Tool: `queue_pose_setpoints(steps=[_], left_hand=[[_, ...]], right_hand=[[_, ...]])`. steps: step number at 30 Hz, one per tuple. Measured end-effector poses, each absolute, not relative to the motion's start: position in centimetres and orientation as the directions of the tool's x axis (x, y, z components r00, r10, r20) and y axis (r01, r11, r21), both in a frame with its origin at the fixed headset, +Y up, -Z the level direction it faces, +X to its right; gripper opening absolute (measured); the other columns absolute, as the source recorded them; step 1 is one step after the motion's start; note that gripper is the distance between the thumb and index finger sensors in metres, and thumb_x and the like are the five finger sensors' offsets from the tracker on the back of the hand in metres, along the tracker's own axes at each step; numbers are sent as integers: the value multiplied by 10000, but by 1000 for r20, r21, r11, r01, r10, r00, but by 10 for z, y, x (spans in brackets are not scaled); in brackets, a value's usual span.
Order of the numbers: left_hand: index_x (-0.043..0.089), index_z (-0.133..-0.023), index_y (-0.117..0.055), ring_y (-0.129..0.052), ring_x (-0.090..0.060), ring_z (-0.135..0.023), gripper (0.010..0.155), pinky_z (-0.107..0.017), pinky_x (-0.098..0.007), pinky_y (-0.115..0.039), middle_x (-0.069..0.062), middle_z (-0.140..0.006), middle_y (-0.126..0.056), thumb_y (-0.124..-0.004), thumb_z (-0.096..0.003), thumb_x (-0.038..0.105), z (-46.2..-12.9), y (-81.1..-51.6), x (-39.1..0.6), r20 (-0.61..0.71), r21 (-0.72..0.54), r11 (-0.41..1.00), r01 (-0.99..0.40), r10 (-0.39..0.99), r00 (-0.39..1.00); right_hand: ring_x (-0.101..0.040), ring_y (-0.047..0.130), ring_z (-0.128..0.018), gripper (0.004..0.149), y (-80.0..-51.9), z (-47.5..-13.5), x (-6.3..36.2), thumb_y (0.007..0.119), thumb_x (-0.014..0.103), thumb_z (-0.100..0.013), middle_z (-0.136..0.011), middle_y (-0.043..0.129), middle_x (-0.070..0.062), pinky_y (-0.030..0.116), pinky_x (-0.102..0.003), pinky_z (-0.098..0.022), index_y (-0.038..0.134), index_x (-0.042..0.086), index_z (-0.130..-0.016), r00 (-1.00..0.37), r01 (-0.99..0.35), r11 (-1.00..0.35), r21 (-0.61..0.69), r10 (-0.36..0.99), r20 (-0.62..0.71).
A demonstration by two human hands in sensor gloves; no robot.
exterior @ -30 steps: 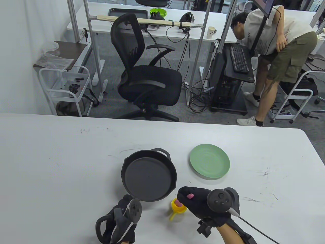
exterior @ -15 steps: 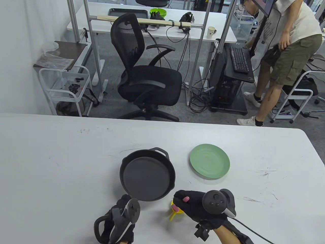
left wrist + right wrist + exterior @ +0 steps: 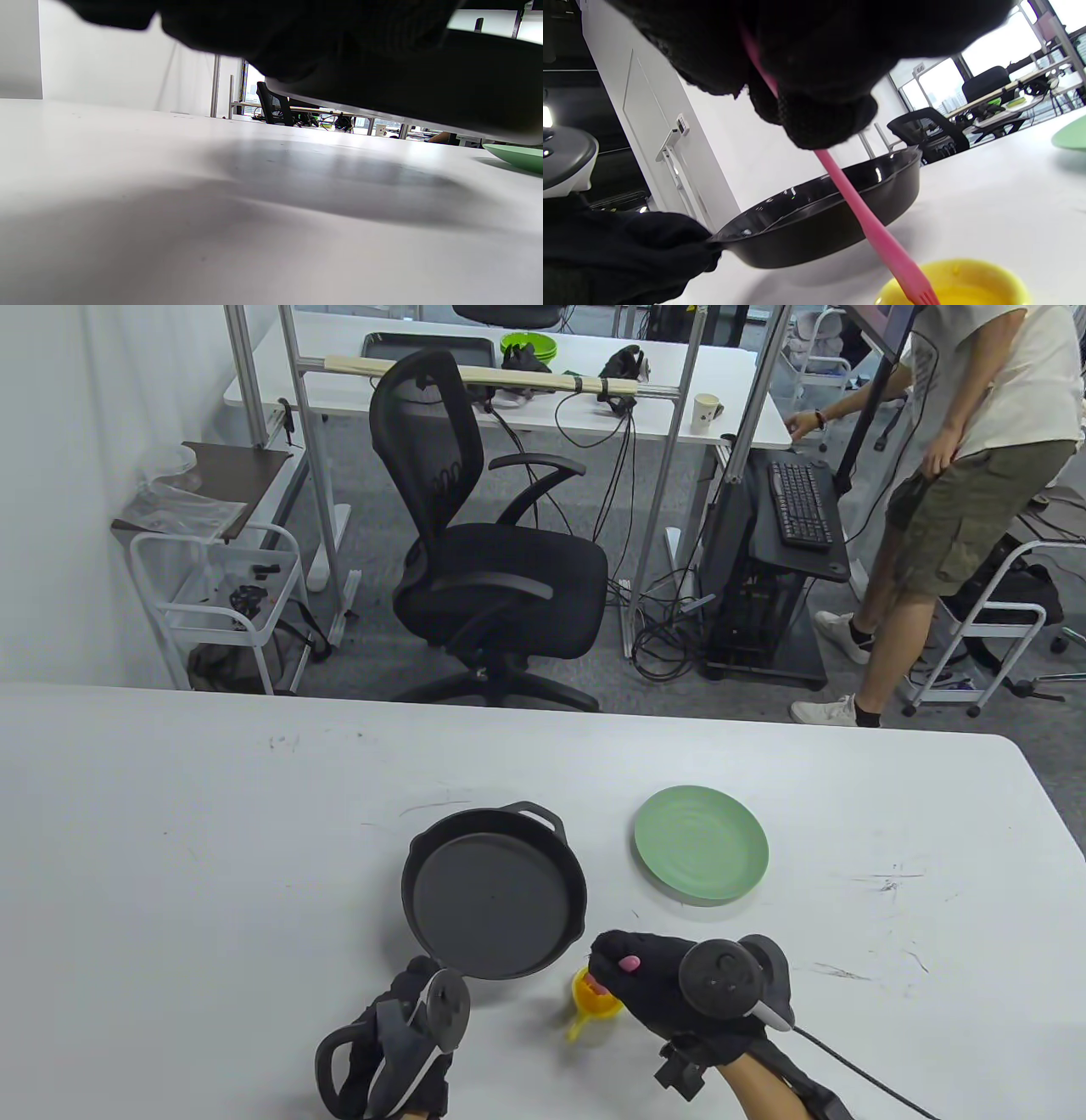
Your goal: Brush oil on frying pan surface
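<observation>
A black cast-iron frying pan (image 3: 494, 892) is at the table's middle front, lifted off the table at the near side in the right wrist view (image 3: 823, 220). My left hand (image 3: 399, 1035) grips its handle at the pan's near edge. My right hand (image 3: 670, 984) holds a pink brush (image 3: 865, 220) by its handle, with the bristle end dipped in a small yellow oil bowl (image 3: 594, 994) just right of the pan. The oil shows in the right wrist view (image 3: 954, 284). The left wrist view shows only the pan's underside (image 3: 403, 84) and the table.
A green plate (image 3: 701, 844) lies right of the pan, also at the right edge of the left wrist view (image 3: 515, 156). The white table (image 3: 212, 857) stretches to the left and far side. A person stands beyond the table at the far right.
The pan has shifted slightly, a little left then back. My right hand has stayed over the yellow bowl with the brush, moving only slightly. The person in the background has straightened up.
</observation>
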State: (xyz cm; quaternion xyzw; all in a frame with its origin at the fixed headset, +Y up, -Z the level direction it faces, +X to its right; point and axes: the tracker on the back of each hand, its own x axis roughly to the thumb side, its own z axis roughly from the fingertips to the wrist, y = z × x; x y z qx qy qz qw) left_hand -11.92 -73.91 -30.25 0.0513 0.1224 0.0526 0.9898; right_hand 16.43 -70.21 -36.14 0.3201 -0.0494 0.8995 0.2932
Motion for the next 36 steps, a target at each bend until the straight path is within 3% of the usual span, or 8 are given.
queue_pose_setpoints(steps=[4,12,18,26,36], left_hand=[[112,-951,-777,-965,-114,-217,630,-203,-349,-868,29,-515,-980,-749,-489,540,-302,-739,-118,-230,112,989,-98,122,965],[115,-952,-776,-965,-112,-219,629,-204,-348,-869,31,-516,-980,-748,-490,541,-302,-740,-115,-213,109,989,-104,126,969],[117,-954,-772,-965,-109,-218,629,-203,-344,-870,34,-517,-978,-745,-491,543,-302,-740,-112,-202,105,988,-114,133,970],[118,-955,-771,-965,-106,-218,630,-203,-342,-871,36,-518,-978,-743,-494,546,-300,-738,-100,-150,106,985,-136,151,977],[128,-960,-764,-965,-100,-224,631,-210,-337,-872,45,-522,-976,-736,-494,553,-298,-739,-80,-67,113,983,-141,150,986]], right_hand=[[-96,944,-259,401,-704,-359,160,787,476,-578,-546,1006,-155,860,-272,-165,856,179,-838,-580,-586,-792,171,557,594],[-93,944,-252,402,-692,-361,172,787,477,-579,-539,1010,-153,861,-269,-159,860,177,-835,-545,-651,-744,149,595,591],[-88,940,-246,399,-671,-365,199,784,478,-584,-533,1008,-150,857,-264,-154,860,175,-832,-387,-804,-564,190,738,552],[-77,944,-286,404,-663,-367,217,763,487,-594,-581,999,-136,861,-246,-183,825,195,-866,-284,-897,-417,143,794,537],[-101,962,-378,441,-691,-371,186,782,455,-589,-713,976,-146,874,-258,-250,760,193,-943,-341,-826,-506,251,801,493]])
